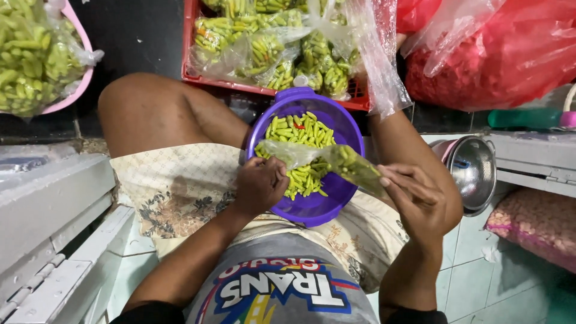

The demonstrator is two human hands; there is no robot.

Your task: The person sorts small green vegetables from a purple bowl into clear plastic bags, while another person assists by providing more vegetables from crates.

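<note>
Head view, looking down at a seated person's lap.

Item 1. Small clear plastic bag (336,161), part-filled with green chillies, held flat across the purple bowl (312,207). Its filled end lies to the right, its empty neck to the left.

Item 2. Left hand (259,185), at the near left of the bowl. Fingers curled together and pinched on the bag's neck.

Item 3. Right hand (417,195), at the bowl's right rim. Fingers closed on the filled end of the bag, thumb on top.

Item 4. Purple bowl, resting on the lap between the knees, holding loose green chillies (300,135) with one red one among them. The far half is fuller; the near half shows bare plastic.

Item 5. Red crate (195,77), far centre, stacked with filled clear bags of green chillies (264,51).

Item 6. Pink basin (81,84), far left, with green chillies in a clear liner.

Item 7. Large red sack (510,57), far right.

Item 8. Steel bowl (474,171), right, tipped on its side by a grey ledge (534,147).

Item 9. Pale bag of small round pieces (537,222), near right, on the tiled floor.

Step in hand, judged: one portion of chillies is bagged and the neck is being gathered for closing. The next move would call for twisting or knotting the neck tight while the right hand keeps the load from sliding out, then setting the bag with the others in the crate.
</note>
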